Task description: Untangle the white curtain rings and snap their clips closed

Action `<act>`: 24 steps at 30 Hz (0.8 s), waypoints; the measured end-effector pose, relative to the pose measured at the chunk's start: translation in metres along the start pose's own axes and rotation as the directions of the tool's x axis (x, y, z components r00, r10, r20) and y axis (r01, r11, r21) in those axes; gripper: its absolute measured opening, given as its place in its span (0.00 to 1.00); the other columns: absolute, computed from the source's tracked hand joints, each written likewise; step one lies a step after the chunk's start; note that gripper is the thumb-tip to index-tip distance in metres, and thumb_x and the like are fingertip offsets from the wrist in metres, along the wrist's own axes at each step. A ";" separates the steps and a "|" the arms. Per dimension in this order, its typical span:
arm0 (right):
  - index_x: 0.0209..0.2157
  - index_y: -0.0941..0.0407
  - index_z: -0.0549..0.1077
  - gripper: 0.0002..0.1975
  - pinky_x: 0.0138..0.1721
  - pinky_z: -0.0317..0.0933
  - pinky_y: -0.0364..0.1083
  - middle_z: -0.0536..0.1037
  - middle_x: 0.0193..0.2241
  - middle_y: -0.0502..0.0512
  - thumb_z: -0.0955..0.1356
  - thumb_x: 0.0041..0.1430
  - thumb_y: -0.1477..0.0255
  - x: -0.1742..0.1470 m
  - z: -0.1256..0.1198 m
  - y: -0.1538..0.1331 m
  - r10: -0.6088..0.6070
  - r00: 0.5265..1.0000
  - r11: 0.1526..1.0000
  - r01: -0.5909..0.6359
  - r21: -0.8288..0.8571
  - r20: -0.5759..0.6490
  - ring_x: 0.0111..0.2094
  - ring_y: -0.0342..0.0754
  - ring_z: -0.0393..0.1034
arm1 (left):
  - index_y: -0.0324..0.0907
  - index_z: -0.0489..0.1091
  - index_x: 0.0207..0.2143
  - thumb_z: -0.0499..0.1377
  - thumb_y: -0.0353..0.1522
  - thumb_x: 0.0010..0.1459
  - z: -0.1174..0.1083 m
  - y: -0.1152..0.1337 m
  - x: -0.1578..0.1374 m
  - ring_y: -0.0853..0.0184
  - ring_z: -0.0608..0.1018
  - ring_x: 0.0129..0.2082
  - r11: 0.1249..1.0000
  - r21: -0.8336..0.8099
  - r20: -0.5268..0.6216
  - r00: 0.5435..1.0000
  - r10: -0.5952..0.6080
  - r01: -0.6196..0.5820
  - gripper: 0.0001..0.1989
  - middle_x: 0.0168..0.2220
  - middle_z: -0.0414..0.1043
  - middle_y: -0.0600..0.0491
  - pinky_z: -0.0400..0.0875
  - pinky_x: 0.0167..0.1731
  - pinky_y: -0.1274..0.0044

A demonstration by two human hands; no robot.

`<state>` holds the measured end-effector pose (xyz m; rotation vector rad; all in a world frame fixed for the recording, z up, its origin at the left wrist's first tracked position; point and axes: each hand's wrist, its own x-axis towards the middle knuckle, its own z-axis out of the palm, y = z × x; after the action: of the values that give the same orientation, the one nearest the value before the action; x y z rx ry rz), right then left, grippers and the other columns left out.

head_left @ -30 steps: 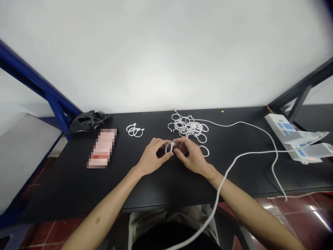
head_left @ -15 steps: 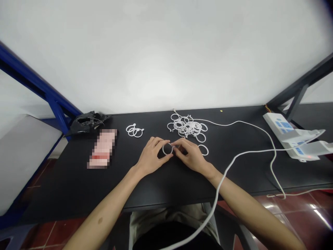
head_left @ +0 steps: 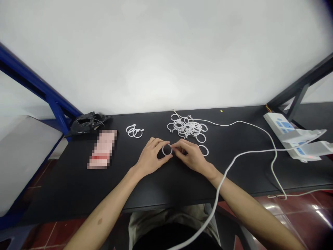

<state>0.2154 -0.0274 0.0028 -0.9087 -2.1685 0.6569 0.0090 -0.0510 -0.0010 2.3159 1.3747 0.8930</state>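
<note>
Between my two hands, over the black table, is a white plastic ring point(head_left: 163, 152), of the same look as the curtain rings on the table. My left hand point(head_left: 152, 155) grips its left side, thumb below and fingers above. At the ring's right side, the fingertips of my right hand point(head_left: 190, 155) are pinched together on it; they cover that part. Beyond my right hand lies a tangled pile of white curtain rings point(head_left: 189, 128), several with small knobbed ends. One loose ring point(head_left: 207, 150) rests right beside that hand. A small group of rings point(head_left: 135, 131) lies farther left.
A pixelated pink-and-red flat item point(head_left: 102, 149) and a crumpled black plastic bag point(head_left: 87, 123) are on the left. At right sits a white power strip point(head_left: 291, 137) with plugs. Its white cable point(head_left: 234, 159) crosses over my right forearm. A wall point(head_left: 161, 52) rises behind.
My right fingertips have shifted slightly at the ring's right side, closing in nearer to it. The left hand and the rings on the table are practically unchanged.
</note>
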 end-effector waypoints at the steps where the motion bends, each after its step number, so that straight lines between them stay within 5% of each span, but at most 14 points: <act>1: 0.43 0.52 0.72 0.07 0.30 0.63 0.41 0.74 0.33 0.50 0.64 0.64 0.73 0.000 0.001 0.000 0.003 1.000 1.000 -0.003 -0.012 -0.001 0.27 0.41 0.66 | 0.44 0.67 0.52 0.60 0.39 0.60 0.000 0.000 0.000 0.60 0.69 0.45 1.000 0.005 -0.002 1.000 -0.001 0.001 0.19 0.44 0.70 0.50 0.69 0.46 0.66; 7: 0.48 0.52 0.70 0.11 0.31 0.63 0.42 0.76 0.37 0.52 0.64 0.65 0.71 0.000 -0.003 0.000 0.037 0.999 0.984 -0.039 -0.171 -0.017 0.28 0.42 0.69 | 0.43 0.66 0.55 0.59 0.37 0.61 0.002 -0.003 0.000 0.60 0.68 0.46 0.995 0.092 -0.049 0.998 -0.031 0.035 0.21 0.46 0.69 0.49 0.68 0.48 0.66; 13: 0.40 0.54 0.73 0.08 0.28 0.58 0.44 0.76 0.30 0.52 0.63 0.66 0.67 0.004 -0.022 0.010 0.171 0.980 0.882 -0.196 -0.429 -0.098 0.27 0.45 0.69 | 0.43 0.64 0.58 0.56 0.35 0.62 -0.008 -0.030 0.004 0.55 0.68 0.48 0.910 0.334 -0.255 0.953 -0.163 0.245 0.22 0.49 0.68 0.45 0.67 0.49 0.63; 19: 0.37 0.55 0.72 0.09 0.30 0.57 0.44 0.74 0.26 0.50 0.63 0.67 0.66 0.005 -0.027 0.011 0.227 0.972 0.903 -0.231 -0.362 -0.054 0.26 0.46 0.68 | 0.37 0.63 0.60 0.55 0.33 0.60 -0.023 -0.059 0.005 0.48 0.67 0.51 0.745 0.454 -0.375 0.864 -0.337 0.488 0.25 0.53 0.68 0.41 0.66 0.47 0.59; 24: 0.36 0.55 0.72 0.09 0.33 0.60 0.44 0.75 0.29 0.52 0.62 0.67 0.69 0.007 -0.024 0.005 0.163 0.982 0.956 -0.181 -0.233 -0.093 0.29 0.45 0.69 | 0.39 0.63 0.59 0.55 0.34 0.61 -0.021 -0.051 0.004 0.48 0.65 0.54 0.777 0.424 -0.372 0.872 -0.318 0.465 0.24 0.56 0.66 0.42 0.63 0.49 0.59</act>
<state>0.2320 -0.0146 0.0175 -1.2415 -2.1502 0.4389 -0.0378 -0.0232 -0.0114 2.1283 2.3621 0.8151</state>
